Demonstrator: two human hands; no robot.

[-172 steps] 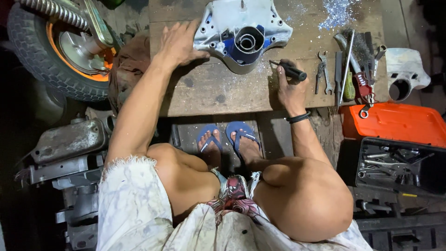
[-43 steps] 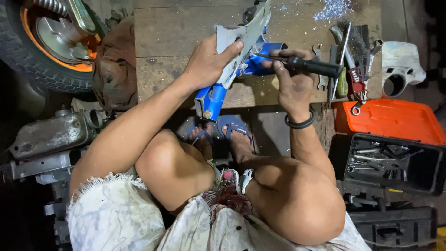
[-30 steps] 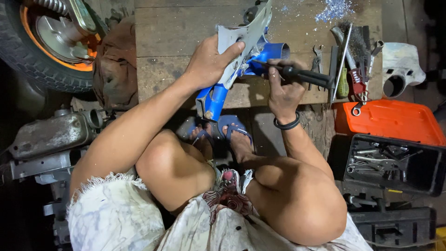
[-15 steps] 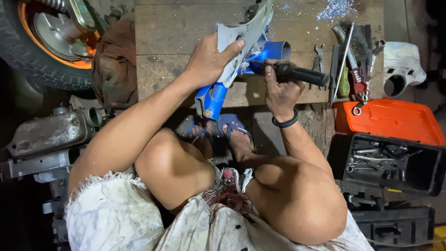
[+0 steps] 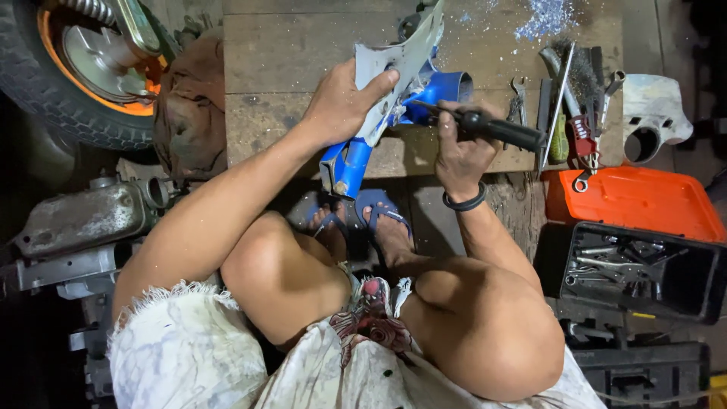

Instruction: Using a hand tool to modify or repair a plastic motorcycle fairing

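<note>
My left hand [image 5: 344,102] grips a blue and grey plastic motorcycle cover [image 5: 394,72], holding it tilted on its edge over the wooden board [image 5: 288,76]. My right hand [image 5: 458,148] is closed around the black handle of a screwdriver [image 5: 496,130]. Its shaft points left and the tip touches the blue inner side of the cover. A black band is on my right wrist. I sit low with both knees bent, and my feet in blue sandals [image 5: 379,208] are under the cover's lower end.
Several spanners and a wire brush [image 5: 575,83] lie on the board's right side. A white plastic part [image 5: 651,113], an orange case [image 5: 636,201] and an open black tool case [image 5: 644,269] are at right. A wheel [image 5: 83,68], brown rag [image 5: 193,98] and engine parts [image 5: 76,223] are at left.
The cover, flat on the board at first, now stands tilted in my left hand. My right hand has brought the screwdriver leftward until its tip meets the blue inner side.
</note>
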